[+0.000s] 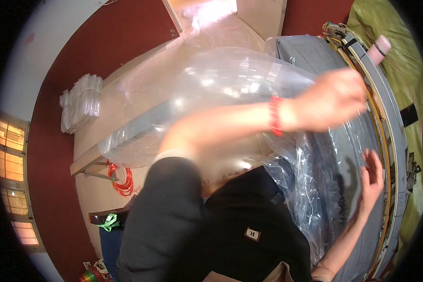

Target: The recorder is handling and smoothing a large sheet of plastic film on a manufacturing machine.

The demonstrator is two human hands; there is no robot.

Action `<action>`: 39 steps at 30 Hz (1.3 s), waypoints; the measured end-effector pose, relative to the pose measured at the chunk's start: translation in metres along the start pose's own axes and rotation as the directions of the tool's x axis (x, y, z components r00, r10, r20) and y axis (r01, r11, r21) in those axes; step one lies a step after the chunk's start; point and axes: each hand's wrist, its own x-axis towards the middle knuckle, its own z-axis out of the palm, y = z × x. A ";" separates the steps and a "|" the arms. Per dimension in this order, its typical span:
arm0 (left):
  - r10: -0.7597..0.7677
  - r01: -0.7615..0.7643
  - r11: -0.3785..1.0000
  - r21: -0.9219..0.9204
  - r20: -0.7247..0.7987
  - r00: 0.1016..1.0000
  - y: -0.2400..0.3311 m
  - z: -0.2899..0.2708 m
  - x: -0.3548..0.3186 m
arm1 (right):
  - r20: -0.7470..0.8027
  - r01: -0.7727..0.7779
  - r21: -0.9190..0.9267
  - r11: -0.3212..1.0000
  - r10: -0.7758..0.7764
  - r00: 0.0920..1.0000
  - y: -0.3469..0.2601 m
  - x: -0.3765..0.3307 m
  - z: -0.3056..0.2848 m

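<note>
My left hand [331,101], with a red bracelet at its wrist, reaches across to the right. It is slightly blurred, and its fingers are closed on the gathered end of a large clear plastic bag [230,75]. The bag puffs out to the left of that hand over a pale table [155,61]. Lower at the right, my right hand [372,176] is raised with its fingers apart and a little curled, holding nothing. Loose crumpled clear plastic [310,183] hangs between my body and a long grey-topped bench [357,155] beside that hand.
A stack of folded clear plastic packs [82,103] stands at the table's left end. Red cord [122,181] hangs in a coil below it. Along the bench's right side runs a long rail [385,117], with a pink bottle [379,49] beyond. Yellow-green sheeting [402,66] lies farther right.
</note>
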 end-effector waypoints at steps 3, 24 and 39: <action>0.202 -0.202 0.979 0.012 -0.108 0.973 0.019 0.063 0.021 | -0.087 0.102 0.425 0.899 -0.071 0.994 -0.016 0.015 0.054; 0.154 0.335 0.917 -0.217 0.967 0.205 0.018 0.160 0.057 | -0.781 0.340 0.501 0.796 0.246 0.573 0.002 -0.134 -0.144; -0.475 0.547 0.444 -0.710 0.332 0.815 0.015 0.190 0.124 | -0.551 -0.720 -0.067 0.691 0.576 0.604 -0.002 -0.325 -0.180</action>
